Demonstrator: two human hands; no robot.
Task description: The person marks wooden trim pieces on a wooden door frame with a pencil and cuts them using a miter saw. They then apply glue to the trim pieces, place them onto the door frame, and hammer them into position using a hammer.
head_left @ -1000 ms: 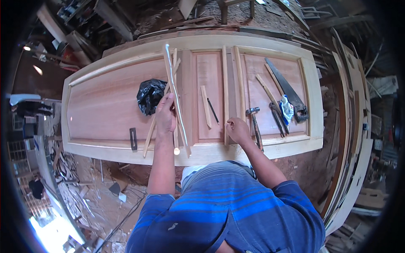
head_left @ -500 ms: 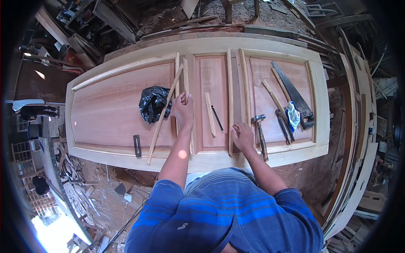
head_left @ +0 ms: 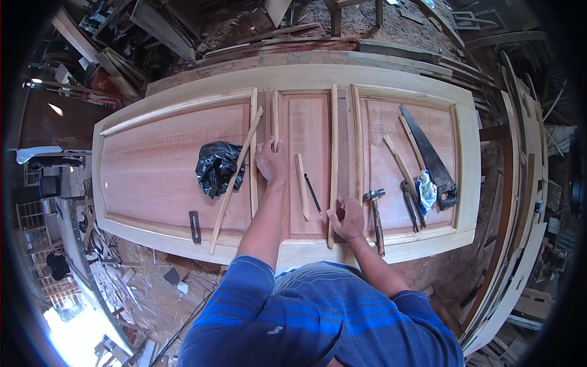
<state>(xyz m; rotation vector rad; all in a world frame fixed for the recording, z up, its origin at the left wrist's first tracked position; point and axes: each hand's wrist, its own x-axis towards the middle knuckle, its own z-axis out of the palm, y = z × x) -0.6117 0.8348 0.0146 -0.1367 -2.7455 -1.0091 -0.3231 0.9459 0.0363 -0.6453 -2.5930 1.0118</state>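
A pale wooden door (head_left: pixel 293 254) with reddish recessed panels lies flat before me. My left hand (head_left: pixel 271 162) is closed on a thin wooden moulding strip (head_left: pixel 276 116) along the left edge of the middle panel. At the near end of another moulding strip (head_left: pixel 334 153), on that panel's right edge, my right hand (head_left: pixel 348 220) rests with curled fingers, its thumb against the wood. What those fingers hold, if anything, is hidden. Between my hands lie a short wooden strip (head_left: pixel 302 183) and a dark pencil (head_left: pixel 313 193). A hammer (head_left: pixel 376 220) lies just right of my right hand.
The right panel holds a handsaw (head_left: pixel 431 158), pincers (head_left: pixel 411 205), a blue-and-white packet (head_left: pixel 427 189) and loose strips. On the left are a black plastic bag (head_left: pixel 214 174), a long slanting strip (head_left: pixel 229 196) and a slotted dark metal plate (head_left: pixel 194 227). Stacked boards (head_left: pixel 520 244) stand right.
My left hand has brought its strip rightward against the middle panel's edge. My right hand has slid nearer to me along the other strip. The view has shifted slightly.
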